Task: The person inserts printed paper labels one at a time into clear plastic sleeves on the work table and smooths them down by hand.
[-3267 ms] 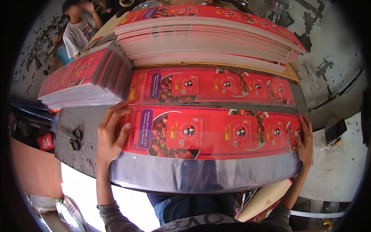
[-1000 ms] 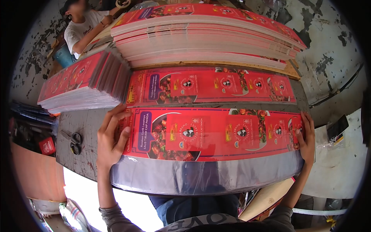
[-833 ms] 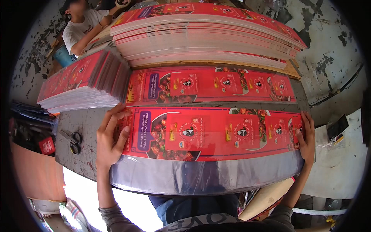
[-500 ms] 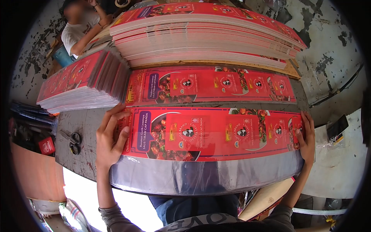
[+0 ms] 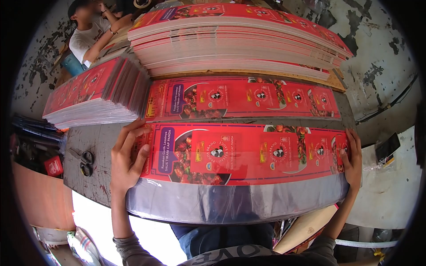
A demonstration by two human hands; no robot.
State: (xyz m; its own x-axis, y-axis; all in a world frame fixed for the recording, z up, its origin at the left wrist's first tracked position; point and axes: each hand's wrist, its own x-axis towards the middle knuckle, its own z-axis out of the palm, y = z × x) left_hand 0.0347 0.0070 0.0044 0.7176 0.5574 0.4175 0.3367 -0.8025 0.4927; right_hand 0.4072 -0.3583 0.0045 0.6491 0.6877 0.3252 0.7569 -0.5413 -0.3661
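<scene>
A long red printed board (image 5: 248,153), with panda logos and pictures of food, lies along the near side of the table. Clear plastic film (image 5: 235,199) covers part of it and extends beyond its near edge. My left hand (image 5: 128,155) holds the left end, thumb on top and fingers curled at the far corner. At the right end, my right hand (image 5: 352,157) grips the edge with its thumb on the print. Just beyond lies a matching printed board (image 5: 244,101) in clear plastic.
A tall stack of red printed boards (image 5: 239,46) stands on a wooden board at the back. Plastic-wrapped boards (image 5: 93,97) are piled at the left. Black scissors (image 5: 84,162) rest on the table (image 5: 100,188) beside my left hand. Another person (image 5: 91,35) is at the far left.
Both hands keep their hold on the ends of the printed board, which has stayed in place. The view has shifted very slightly.
</scene>
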